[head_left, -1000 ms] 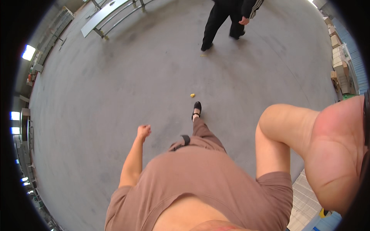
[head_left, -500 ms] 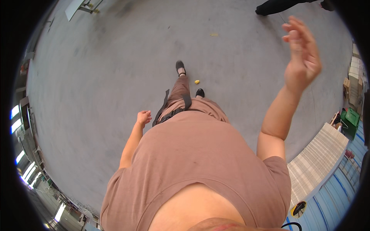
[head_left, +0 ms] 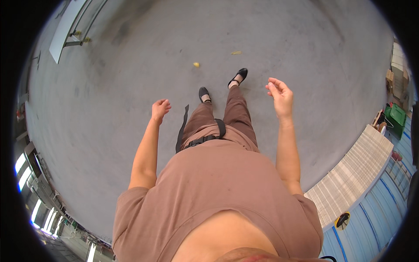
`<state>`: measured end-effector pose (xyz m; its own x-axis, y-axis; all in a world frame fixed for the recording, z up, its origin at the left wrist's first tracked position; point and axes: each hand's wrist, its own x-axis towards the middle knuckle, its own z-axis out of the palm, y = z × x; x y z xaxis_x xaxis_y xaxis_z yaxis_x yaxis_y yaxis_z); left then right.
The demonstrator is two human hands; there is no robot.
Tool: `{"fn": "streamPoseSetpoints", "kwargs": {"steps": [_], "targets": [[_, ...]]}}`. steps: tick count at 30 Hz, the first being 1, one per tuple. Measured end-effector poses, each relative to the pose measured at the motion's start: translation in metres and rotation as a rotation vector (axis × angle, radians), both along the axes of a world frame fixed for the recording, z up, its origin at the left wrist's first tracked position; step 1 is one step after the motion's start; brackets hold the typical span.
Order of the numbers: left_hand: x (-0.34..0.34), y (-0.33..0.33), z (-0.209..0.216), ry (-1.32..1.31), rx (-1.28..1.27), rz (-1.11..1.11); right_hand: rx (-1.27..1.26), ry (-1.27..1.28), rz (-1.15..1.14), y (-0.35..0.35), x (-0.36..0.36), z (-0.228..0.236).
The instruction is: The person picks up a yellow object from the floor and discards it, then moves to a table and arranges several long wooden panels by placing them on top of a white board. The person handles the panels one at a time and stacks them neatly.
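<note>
My left hand (head_left: 161,110) hangs in the air to the left of my hips, its fingers loosely bent and nothing visible in it. On the other side my right hand (head_left: 280,97) is held out in front, thumb near the curved fingers, also with nothing visible in it. Neither hand touches anything. A black buckled belt (head_left: 201,140) crosses my waist, and its loose black strap (head_left: 182,126) dangles near my left hand. Below are my legs in brown trousers and my black shoes (head_left: 238,77), the right one ahead.
Grey floor (head_left: 144,56) spreads around me, with a small yellow lump (head_left: 196,64) and a flat yellow scrap (head_left: 236,53) ahead. A white-topped table (head_left: 65,30) stands far left. Along the right are a long stack of beige sheets (head_left: 353,174), a green bin (head_left: 396,115) and cardboard boxes (head_left: 389,81).
My right hand has swung down and inward from the upper right. My right foot has stepped ahead. Another person's dark-clad leg has left the view, and the white-topped table shows more.
</note>
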<state>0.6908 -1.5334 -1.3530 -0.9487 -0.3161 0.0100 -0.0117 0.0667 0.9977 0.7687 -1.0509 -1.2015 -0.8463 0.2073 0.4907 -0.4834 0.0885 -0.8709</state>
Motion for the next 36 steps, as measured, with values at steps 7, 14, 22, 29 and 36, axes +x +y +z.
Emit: {"fn": "streamPoseSetpoints", "kwargs": {"steps": [7,14,22,29,36], "targets": [[0.059,0.016,-0.024,-0.095,-0.192,-0.04,0.215,-0.062,0.021,-0.022,-0.062,-0.073],[0.164,0.04,-0.071,-0.078,-0.724,0.011,0.966,-0.12,-0.123,-0.039,-0.101,-0.133],[0.298,0.084,-0.053,-0.013,-1.006,0.195,1.143,-0.169,-0.259,-0.033,-0.114,-0.134],[0.413,0.1,0.036,-0.07,-1.005,0.198,1.366,-0.098,-0.35,-0.037,-0.106,-0.145],[0.462,0.106,0.073,-0.044,-0.921,0.134,1.637,-0.048,-0.459,-0.017,-0.083,-0.151]]}}
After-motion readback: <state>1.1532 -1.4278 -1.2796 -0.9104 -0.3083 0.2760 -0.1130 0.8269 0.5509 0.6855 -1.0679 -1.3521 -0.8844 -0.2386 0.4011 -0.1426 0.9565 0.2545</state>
